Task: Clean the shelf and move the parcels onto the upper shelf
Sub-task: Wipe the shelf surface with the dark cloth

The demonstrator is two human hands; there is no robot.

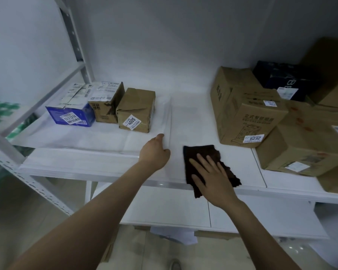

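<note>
A white shelf [193, 121] runs across the view. My right hand [213, 176] lies flat, fingers spread, on a dark brown cloth [201, 152] near the shelf's front edge. My left hand [156, 152] rests on the shelf just left of the cloth, fingers curled, holding nothing. At the left stand three small parcels: a blue box [70, 115], a taped brown box [105, 106] and a brown box labelled 4005 [137, 112]. Larger cartons are at the right, one labelled 6232 [248, 114].
A dark blue box [281, 78] and more brown cartons [304, 145] are stacked at the far right. A perforated white upright [37, 188] frames the left side. A lower white shelf [174, 209] sits below, with floor and paper beneath. Green items [2, 110] lie far left.
</note>
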